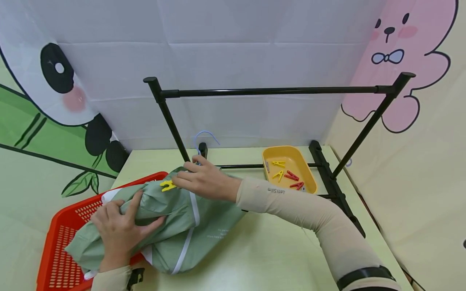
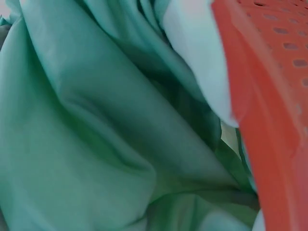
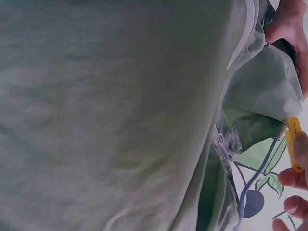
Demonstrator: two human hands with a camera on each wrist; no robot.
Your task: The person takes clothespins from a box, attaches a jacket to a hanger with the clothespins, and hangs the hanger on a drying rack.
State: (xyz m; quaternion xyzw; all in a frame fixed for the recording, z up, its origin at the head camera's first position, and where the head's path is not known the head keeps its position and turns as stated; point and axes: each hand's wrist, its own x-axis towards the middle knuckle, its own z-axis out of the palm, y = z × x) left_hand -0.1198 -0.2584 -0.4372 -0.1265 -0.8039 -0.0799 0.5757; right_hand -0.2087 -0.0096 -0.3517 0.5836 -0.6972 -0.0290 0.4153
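A green garment with white stripes (image 1: 214,218) lies bunched over the red basket's edge and the table. My left hand (image 1: 118,230) rests on its left part, thumb and fingers spread over the cloth; the left wrist view shows only green folds (image 2: 96,120) beside the basket. My right hand (image 1: 205,180) pinches a yellow clip (image 1: 168,185) at the top of the garment. That clip (image 3: 293,144) shows between the fingers at the right edge of the right wrist view. The blue hanger hook (image 1: 204,133) rises from the collar, just above my right hand.
The red basket (image 1: 54,242) stands at the left. A black rack (image 1: 269,91) spans the back, its right foot (image 1: 336,194) on the table. Inside its frame sits an orange tray (image 1: 290,151) with yellow and red clips. Printed cloth hangs behind and at both sides.
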